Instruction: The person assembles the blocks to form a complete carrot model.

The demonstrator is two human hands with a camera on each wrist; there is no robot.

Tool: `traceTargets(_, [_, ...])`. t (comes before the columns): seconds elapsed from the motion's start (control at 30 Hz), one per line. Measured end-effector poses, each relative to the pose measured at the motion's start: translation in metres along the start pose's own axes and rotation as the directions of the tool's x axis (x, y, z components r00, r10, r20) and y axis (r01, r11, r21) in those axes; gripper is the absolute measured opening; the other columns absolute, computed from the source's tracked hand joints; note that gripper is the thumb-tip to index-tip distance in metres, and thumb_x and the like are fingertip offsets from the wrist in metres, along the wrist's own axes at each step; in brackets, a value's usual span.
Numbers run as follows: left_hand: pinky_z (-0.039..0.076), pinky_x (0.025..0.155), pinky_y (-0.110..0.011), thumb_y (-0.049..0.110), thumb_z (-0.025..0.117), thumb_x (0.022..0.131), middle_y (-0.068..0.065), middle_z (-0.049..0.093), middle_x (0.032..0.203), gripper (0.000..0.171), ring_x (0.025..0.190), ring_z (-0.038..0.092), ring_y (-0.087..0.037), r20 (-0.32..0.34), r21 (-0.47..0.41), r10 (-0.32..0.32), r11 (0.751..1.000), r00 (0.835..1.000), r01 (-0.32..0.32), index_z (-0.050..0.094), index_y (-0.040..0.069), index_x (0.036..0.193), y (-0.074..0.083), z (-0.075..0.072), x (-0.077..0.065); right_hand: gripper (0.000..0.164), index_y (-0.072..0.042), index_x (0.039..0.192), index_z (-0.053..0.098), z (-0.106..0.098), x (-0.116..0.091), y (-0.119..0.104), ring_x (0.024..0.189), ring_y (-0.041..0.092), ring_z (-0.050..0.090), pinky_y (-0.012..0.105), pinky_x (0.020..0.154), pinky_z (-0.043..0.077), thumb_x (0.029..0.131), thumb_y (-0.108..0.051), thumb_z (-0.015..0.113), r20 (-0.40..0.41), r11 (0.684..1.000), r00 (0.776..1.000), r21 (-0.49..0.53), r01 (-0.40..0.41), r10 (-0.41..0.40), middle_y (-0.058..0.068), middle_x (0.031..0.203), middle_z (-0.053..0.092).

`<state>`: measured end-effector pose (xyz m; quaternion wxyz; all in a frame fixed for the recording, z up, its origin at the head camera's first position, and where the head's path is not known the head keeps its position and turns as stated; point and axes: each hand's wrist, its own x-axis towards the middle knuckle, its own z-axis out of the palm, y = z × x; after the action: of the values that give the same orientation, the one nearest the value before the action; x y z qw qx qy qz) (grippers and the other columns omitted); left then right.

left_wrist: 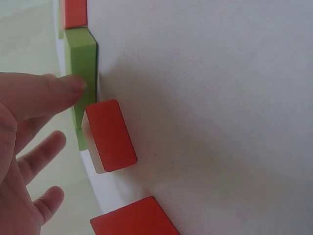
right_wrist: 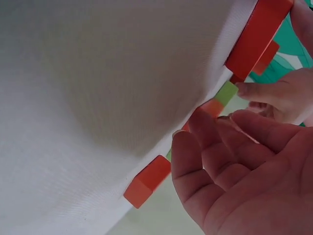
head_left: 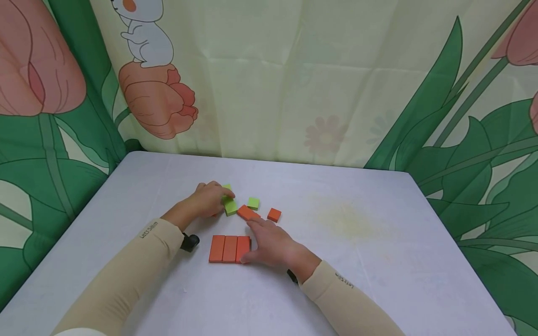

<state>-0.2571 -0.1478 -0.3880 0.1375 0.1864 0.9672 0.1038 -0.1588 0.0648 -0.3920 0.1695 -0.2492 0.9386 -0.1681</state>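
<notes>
My left hand (head_left: pixel 207 199) pinches a green block (left_wrist: pixel 83 63) between thumb and index finger, while its other fingers are spread apart. Close below that thumb lies a red block (left_wrist: pixel 111 137), largely hidden under the hand in the head view. Three orange-red blocks (head_left: pixel 229 248) lie side by side in a row near me. The thumb of my right hand (head_left: pixel 273 242) rests at the right end of this row. Its loosely bent fingers reach forward to a tilted orange block (head_left: pixel 248 212), fingertips right at its near edge.
A small green block (head_left: pixel 253 203) and a small orange block (head_left: pixel 274 214) lie beyond my right hand. Another red block (left_wrist: pixel 134 220) shows at the bottom of the left wrist view. The white-covered table (head_left: pixel 378 261) ends at a printed curtain (head_left: pixel 269 93).
</notes>
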Motion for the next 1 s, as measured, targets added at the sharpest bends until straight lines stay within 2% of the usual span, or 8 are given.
traceTargets(0.23, [0.031,0.102,-0.056,0.012,0.075,0.089,-0.007,0.063,0.129,0.04,0.13,0.044,-0.035,-0.012,0.022,0.028,0.999,1.0,-0.028,0.068,0.016,0.129,0.002,0.0,-0.003,0.089,-0.007,0.152,0.04,0.0,0.0,-0.002,0.141,0.028,0.037,0.042,0.11,0.038,0.083,-0.047,0.08,-0.002,1.0,1.0,-0.018,-0.009,0.009,0.006,0.155,0.039])
traceTargets(0.37, [0.031,0.102,-0.056,0.013,0.076,0.089,-0.006,0.065,0.126,0.037,0.128,0.045,-0.034,-0.023,0.017,0.04,0.999,0.999,-0.04,0.07,0.015,0.126,0.004,-0.001,-0.007,0.088,-0.009,0.152,0.04,0.0,0.001,-0.002,0.14,0.027,0.038,0.043,0.11,0.037,0.083,-0.046,0.08,0.011,1.0,1.0,-0.008,-0.01,0.01,0.006,0.152,0.043])
traceTargets(0.53, [0.031,0.1,-0.056,0.012,0.076,0.089,-0.003,0.067,0.12,0.03,0.124,0.047,-0.033,-0.031,0.006,0.053,0.999,0.998,-0.052,0.072,0.013,0.119,0.004,-0.003,-0.013,0.09,-0.009,0.152,0.04,0.0,0.001,-0.001,0.142,0.028,0.035,0.044,0.11,0.037,0.082,-0.048,0.08,0.028,1.0,0.999,0.006,-0.029,0.029,0.006,0.155,0.039])
traceTargets(0.83, [0.029,0.103,-0.057,0.013,0.076,0.089,0.002,0.068,0.105,0.024,0.117,0.05,-0.029,0.013,-0.012,0.02,1.0,1.0,-0.019,0.074,0.014,0.113,0.005,-0.001,-0.019,0.093,-0.01,0.154,0.039,-0.001,0.003,0.0,0.145,0.028,0.03,0.046,0.11,0.037,0.081,-0.05,0.08,0.042,0.998,0.998,0.025,-0.05,0.049,0.007,0.159,0.033])
traceTargets(1.0, [0.029,0.103,-0.058,0.014,0.077,0.088,0.004,0.067,0.099,0.021,0.11,0.05,-0.026,0.021,-0.012,0.033,0.999,0.999,-0.032,0.074,0.015,0.109,0.004,0.001,-0.024,0.093,-0.01,0.154,0.039,0.0,0.003,0.001,0.145,0.028,0.03,0.045,0.11,0.037,0.081,-0.05,0.08,0.042,0.999,0.998,0.022,-0.047,0.046,0.007,0.159,0.032])
